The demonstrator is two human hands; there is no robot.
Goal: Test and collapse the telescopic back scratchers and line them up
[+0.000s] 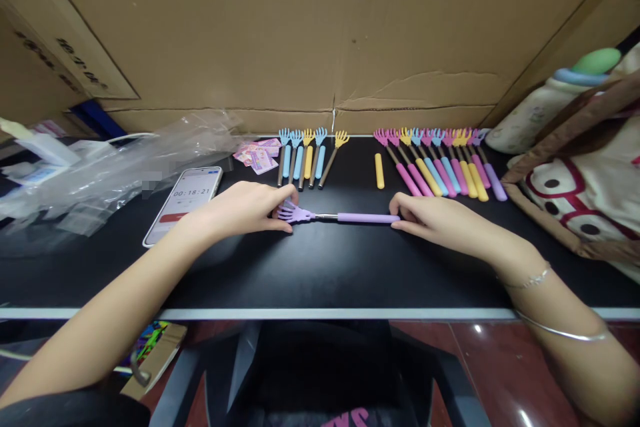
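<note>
A purple back scratcher (pixel 367 218) lies level between my hands, just over or on the black table. My left hand (pixel 255 210) pinches its claw-shaped head, while my right hand (pixel 425 217) grips the far end of its purple handle. Behind my left hand are several back scratchers with bare metal rods (pixel 327 168), and loose blue and yellow handle sleeves (pixel 308 161) lie between them. Past my right hand, several back scratchers with coloured handles (pixel 445 173) form a row. One loose yellow sleeve (pixel 379 171) lies left of that row.
A phone (pixel 187 203) showing a timer lies left of my left hand, beside clear plastic bags (pixel 150 157). Small printed cards (pixel 260 155) lie at the back. A bottle (pixel 535 110) and a brown-edged bag (pixel 560 193) stand right. A cardboard wall (pixel 300 33) bounds the table.
</note>
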